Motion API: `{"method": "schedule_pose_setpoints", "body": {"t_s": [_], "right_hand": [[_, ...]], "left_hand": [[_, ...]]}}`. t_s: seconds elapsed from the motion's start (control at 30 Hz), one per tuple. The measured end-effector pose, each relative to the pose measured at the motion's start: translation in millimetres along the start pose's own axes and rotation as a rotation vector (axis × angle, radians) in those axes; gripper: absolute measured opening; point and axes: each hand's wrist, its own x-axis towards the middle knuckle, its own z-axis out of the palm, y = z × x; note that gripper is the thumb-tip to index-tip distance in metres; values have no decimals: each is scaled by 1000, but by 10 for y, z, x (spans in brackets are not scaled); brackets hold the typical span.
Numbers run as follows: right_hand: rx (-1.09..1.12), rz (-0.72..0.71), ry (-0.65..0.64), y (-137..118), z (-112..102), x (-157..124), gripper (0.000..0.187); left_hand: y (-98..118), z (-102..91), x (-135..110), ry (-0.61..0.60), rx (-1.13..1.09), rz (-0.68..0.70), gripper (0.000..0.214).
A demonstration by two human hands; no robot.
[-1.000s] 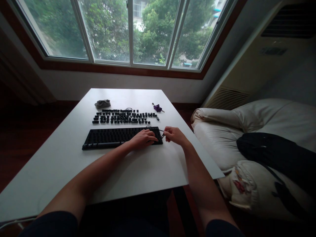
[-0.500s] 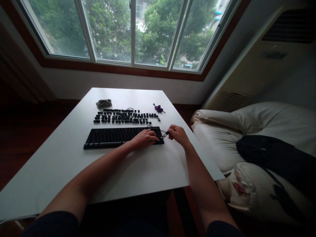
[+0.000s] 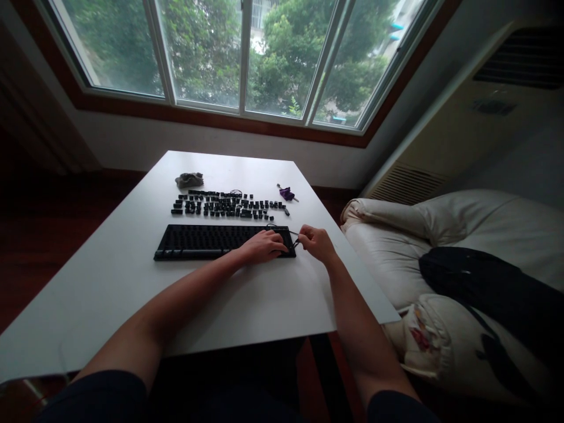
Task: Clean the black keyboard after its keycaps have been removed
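Observation:
A black keyboard (image 3: 194, 242) lies on the white table (image 3: 211, 305). Across its right end rests my left hand (image 3: 265, 245), palm down, the fingers stretched over the keys. Just past the keyboard's right edge, my right hand (image 3: 316, 242) is closed in a pinch on a small dark tool with thin wire prongs, which looks like a keycap puller (image 3: 296, 241). Its prongs point left at the keyboard's right end; whether they touch a key cannot be made out. Loose black keycaps (image 3: 224, 205) lie in rough rows behind the keyboard.
A crumpled grey cloth (image 3: 189, 180) sits at the table's back left. Toward the back right lies a small purple item (image 3: 287, 194) with a thin stick. A cream sofa (image 3: 379, 241) bearing a dark garment or bag (image 3: 480, 282) stands right of the table; a window (image 3: 282, 64) is beyond.
My right hand has come slightly closer to the keyboard's edge with the keycap puller. The left hand stays on the keyboard, and the whole view has shifted a little.

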Motion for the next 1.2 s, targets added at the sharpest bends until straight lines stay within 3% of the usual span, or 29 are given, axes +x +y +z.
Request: {"method": "schedule_pose_setpoints", "body": {"t_s": [0.3,0.8,1.2], "right_hand": [[-138,-74,-151,24,144,21,20],[-193,-123,-121,66,117,-14,12],[-157,-3,-57,89,86,29,11]], "left_hand": [[0,11,-4,2,1,-11,29],[42,6,36,-7,-12,-15,28],[51,-14,58,-18,-13,-17,29]]}}
